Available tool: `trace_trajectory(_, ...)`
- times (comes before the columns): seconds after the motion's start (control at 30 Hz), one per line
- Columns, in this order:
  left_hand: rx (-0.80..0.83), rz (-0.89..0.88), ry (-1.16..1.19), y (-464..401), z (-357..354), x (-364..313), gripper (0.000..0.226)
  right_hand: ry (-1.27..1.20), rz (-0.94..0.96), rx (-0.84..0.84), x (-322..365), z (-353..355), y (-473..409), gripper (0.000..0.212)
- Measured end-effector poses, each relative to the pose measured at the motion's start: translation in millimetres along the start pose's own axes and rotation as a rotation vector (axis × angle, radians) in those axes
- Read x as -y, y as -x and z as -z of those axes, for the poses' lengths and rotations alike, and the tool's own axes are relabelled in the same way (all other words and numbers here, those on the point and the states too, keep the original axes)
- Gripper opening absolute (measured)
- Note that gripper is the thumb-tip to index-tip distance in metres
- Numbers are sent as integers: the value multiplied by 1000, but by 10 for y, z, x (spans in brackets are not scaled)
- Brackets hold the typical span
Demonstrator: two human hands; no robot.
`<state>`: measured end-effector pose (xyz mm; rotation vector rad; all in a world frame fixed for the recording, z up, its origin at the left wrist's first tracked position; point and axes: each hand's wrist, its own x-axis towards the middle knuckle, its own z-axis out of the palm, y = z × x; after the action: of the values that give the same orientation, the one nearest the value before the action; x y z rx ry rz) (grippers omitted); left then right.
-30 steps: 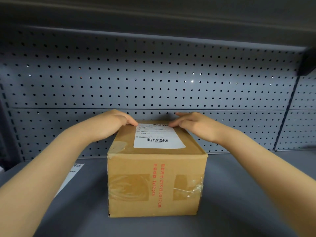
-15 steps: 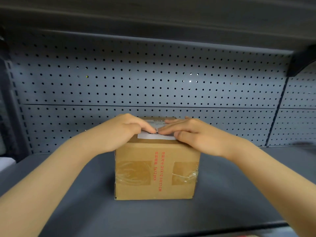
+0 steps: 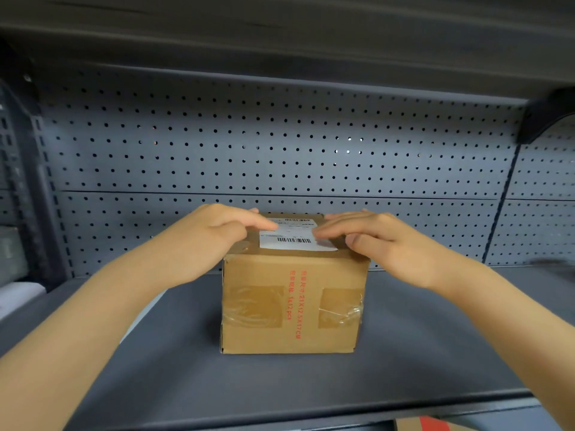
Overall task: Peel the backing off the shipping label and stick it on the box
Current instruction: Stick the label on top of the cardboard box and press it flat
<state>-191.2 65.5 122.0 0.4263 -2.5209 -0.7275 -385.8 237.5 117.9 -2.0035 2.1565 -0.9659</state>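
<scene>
Pressing flat, both grips spread and clamped on nothing: left hand (image 3: 217,234) fingertips on label (image 3: 295,239) left edge, right hand (image 3: 379,241) on right edge. Label long axis left-right atop box (image 3: 292,303) on shelf (image 3: 311,381), lying between both palms, equally near; probably smoothing outward next.

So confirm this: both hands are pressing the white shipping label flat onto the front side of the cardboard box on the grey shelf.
Not the front side. The head view shows the shipping label lying on the top face of the box, with the left hand and right hand pressing it there. The rest stands.
</scene>
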Motion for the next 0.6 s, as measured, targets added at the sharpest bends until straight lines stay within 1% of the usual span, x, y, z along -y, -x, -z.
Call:
trace_trajectory(0.07, 35, -30, -1, -10, -55, -46, 51, 27, 24, 24, 76, -59, -24, 47)
trace_trajectory(0.13, 68, -30, -68, -17, -110, -84, 50, 95, 32, 56, 99, -109, -45, 50)
trace_trajectory(0.23, 44, -7, -183, 10, -165, -71, 51, 88, 23, 72, 58, -128, -6, 48)
trace_trajectory(0.37, 41, -39, -195, 130, -74, 50, 52, -42, -26, 26, -39, -47, 172, 41)
trace_trajectory(0.4, 41, -47, -204, 155, -51, 72, 53, -52, -42, 22, -53, -22, 215, 42)
trace_trajectory(0.43, 38, -41, -200, 174, -31, 107, 54, -51, -53, 21, -58, -1, 252, 44)
trace_trajectory(0.53, 15, -5, -176, 217, 14, 115, 53, -20, -62, 0, -37, 41, 322, 40)
trace_trajectory(0.6, -6, 26, -141, 234, 44, 86, 49, -15, -68, -21, 4, 46, 327, 38)
